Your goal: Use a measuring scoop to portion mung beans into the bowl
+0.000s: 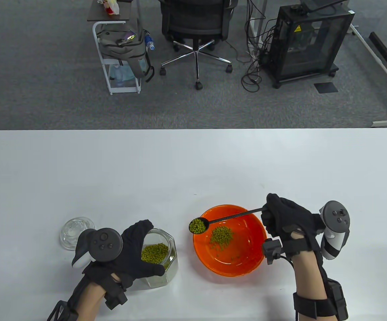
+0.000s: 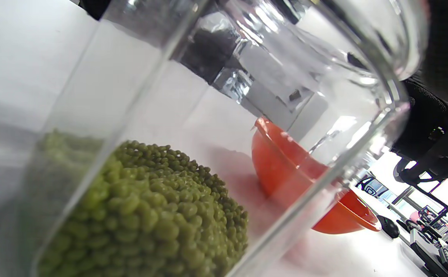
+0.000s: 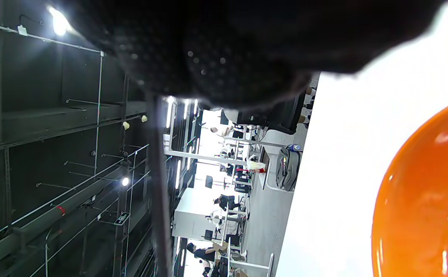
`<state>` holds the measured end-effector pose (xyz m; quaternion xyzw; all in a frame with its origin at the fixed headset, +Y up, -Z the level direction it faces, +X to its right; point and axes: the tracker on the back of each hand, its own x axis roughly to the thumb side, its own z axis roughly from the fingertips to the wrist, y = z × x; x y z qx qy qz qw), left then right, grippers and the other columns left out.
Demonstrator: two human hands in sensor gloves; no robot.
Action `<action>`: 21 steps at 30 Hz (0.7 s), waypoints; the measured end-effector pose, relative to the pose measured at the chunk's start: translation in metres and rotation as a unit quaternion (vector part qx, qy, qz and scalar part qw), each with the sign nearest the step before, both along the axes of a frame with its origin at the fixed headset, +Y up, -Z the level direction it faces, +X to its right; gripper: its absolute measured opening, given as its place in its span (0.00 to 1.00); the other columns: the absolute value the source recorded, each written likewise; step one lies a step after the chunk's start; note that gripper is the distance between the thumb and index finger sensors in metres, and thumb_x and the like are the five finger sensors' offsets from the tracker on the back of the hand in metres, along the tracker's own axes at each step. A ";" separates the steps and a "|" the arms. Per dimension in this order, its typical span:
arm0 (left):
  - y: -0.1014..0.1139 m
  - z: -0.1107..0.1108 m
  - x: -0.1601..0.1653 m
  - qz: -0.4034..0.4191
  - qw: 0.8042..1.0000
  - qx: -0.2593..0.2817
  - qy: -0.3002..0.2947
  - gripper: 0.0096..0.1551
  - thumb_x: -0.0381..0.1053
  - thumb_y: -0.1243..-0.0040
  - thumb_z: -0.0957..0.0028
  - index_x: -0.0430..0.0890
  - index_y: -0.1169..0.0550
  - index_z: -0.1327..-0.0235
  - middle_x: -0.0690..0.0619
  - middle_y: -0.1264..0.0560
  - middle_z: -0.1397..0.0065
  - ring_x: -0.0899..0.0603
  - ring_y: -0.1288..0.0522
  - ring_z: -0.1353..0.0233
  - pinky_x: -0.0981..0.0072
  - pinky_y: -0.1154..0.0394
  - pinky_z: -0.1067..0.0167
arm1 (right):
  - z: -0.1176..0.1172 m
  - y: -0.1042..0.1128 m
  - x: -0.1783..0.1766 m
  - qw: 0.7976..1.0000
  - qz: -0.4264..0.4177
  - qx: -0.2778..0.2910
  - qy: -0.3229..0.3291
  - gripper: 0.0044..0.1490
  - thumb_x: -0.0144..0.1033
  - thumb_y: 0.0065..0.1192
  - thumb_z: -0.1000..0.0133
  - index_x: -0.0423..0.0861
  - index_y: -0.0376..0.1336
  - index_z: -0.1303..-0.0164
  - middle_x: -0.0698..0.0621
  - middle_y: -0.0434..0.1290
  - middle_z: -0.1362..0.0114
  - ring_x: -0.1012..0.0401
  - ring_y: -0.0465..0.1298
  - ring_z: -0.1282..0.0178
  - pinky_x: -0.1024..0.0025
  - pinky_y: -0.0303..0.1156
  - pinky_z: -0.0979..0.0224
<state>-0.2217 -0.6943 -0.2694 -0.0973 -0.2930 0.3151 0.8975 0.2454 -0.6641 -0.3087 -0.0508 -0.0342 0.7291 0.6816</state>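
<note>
An orange bowl [image 1: 243, 264] sits near the table's front right of centre, with a small heap of mung beans [image 1: 221, 235] inside. My right hand [image 1: 280, 215] grips the handle of a black measuring scoop [image 1: 198, 225], whose head is full of beans and hovers over the bowl's left rim. My left hand [image 1: 136, 254] is curled round an open glass jar [image 1: 163, 264] part-filled with mung beans [image 2: 150, 215]. The left wrist view looks through the jar [image 2: 247, 115] to the bowl [image 2: 285, 169]. In the right wrist view the bowl [image 3: 427, 207] shows at the right and the scoop handle [image 3: 158, 192] runs down, blurred.
A glass lid [image 1: 74, 230] lies left of the jar, behind my left hand. The white table [image 1: 180, 167] stretches far back. Beyond it are an office chair [image 1: 195, 23], a cart with a backpack [image 1: 123, 46] and a black cabinet [image 1: 308, 43].
</note>
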 end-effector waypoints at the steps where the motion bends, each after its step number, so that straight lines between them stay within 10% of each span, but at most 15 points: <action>1: 0.000 0.000 0.000 0.000 1.000 0.000 0.000 0.80 0.84 0.29 0.59 0.32 0.53 0.21 0.29 0.50 0.17 0.19 0.42 0.20 0.27 0.38 0.27 | 0.000 -0.001 0.003 1.000 -0.002 -0.003 -0.003 0.26 0.53 0.67 0.45 0.40 0.81 0.73 0.43 0.84 0.68 0.58 0.82 0.81 0.67 0.80 0.75; 21: 0.000 0.000 0.000 0.001 1.000 -0.002 0.000 0.80 0.84 0.29 0.58 0.32 0.53 0.21 0.29 0.50 0.17 0.19 0.43 0.20 0.27 0.38 0.27 | 0.009 -0.025 0.042 1.000 0.001 -0.022 -0.017 0.26 0.53 0.67 0.45 0.40 0.81 0.73 0.43 0.84 0.67 0.58 0.82 0.80 0.67 0.80 0.74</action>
